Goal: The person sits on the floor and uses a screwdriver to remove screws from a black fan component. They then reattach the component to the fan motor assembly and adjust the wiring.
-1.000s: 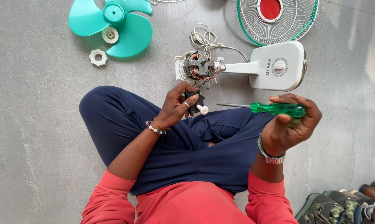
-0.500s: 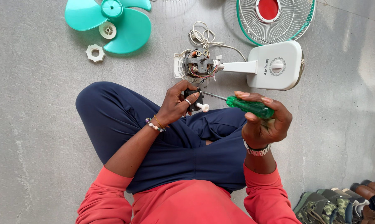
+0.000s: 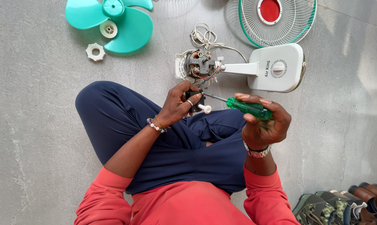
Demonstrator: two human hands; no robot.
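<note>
Fan blades (image 3: 113,25), teal, lie far left on the grey floor (image 3: 30,125), with a white ring nut (image 3: 95,51) beside them. Next, the left hand (image 3: 178,106) pinches a small black part (image 3: 195,100). The right hand (image 3: 265,125) wraps a green screwdriver (image 3: 249,108), its tip touching that part. Behind sits the open fan motor (image 3: 201,64) and white base (image 3: 276,68).
</note>
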